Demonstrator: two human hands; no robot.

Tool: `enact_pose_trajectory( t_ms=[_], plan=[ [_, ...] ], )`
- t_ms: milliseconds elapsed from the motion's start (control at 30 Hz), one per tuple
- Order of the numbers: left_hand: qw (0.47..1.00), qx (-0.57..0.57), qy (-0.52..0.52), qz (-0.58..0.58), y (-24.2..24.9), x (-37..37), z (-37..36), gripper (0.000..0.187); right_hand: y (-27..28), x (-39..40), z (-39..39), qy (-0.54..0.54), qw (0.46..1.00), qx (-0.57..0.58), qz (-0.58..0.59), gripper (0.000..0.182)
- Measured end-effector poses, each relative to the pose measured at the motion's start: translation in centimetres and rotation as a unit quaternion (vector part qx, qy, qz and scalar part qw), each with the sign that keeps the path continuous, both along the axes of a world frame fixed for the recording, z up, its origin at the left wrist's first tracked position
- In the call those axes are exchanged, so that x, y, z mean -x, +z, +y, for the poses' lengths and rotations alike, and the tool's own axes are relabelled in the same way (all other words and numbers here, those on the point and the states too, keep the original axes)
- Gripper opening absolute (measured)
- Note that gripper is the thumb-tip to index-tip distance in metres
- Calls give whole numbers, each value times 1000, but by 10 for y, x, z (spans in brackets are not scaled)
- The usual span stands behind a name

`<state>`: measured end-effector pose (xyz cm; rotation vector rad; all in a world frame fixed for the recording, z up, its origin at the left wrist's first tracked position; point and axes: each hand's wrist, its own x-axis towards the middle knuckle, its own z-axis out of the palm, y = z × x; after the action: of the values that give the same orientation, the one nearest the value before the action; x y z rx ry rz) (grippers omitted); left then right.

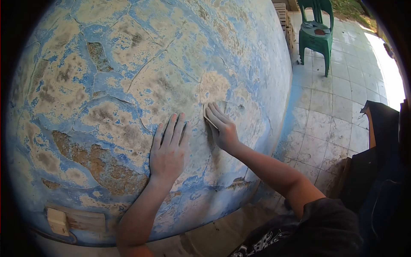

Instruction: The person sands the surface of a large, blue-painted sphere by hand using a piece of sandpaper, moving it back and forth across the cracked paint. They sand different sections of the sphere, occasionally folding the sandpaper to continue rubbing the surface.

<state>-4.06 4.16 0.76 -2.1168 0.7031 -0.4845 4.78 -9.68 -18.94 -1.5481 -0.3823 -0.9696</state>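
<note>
A wall (171, 81) with worn blue and cream paint, cracks and bare rough patches fills most of the view. My left hand (168, 157) lies flat on it, fingers stretched and slightly apart, holding nothing. To its right, my right hand (223, 130) presses a thin, pale folded sheet, which looks like sandpaper (205, 113), against the paint. Only the sheet's left edge shows; the fingers cover the rest. Both hands and forearms are coated with pale dust.
A wall socket box (58, 221) sits low on the left. On the right, a tiled floor (327, 100) stretches back to a green plastic chair (316, 36) with small items on its seat. Dark sheet-like material (379, 128) stands at the right edge.
</note>
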Motion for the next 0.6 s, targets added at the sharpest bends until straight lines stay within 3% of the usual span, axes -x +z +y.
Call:
enact_pose_trajectory(
  t_ms=[33,100,133,233,333,433,533,600],
  plan=[
    [1000,-5,3,2,0,0,-2,58,6,-4,0,5,1000,-2,5,40],
    [1000,-12,5,3,-2,3,-2,58,23,-10,4,-11,984,-150,95,40],
    [1000,0,-1,0,-3,1,-2,57,25,2,12,-9,986,-144,78,35],
    [1000,21,-10,-8,-4,0,-2,57,-4,44,26,62,998,13,-27,41],
    [999,42,1,-11,-3,2,-3,56,-21,11,4,27,992,87,-84,43],
    [999,49,2,-10,-4,6,-3,56,21,-31,-16,-26,990,-109,84,43],
    [998,55,-2,-13,-1,10,-2,57,29,-3,7,-19,997,-68,12,43],
    [998,60,-1,-16,-1,10,-1,58,7,16,8,25,998,33,-51,43]
  ],
)
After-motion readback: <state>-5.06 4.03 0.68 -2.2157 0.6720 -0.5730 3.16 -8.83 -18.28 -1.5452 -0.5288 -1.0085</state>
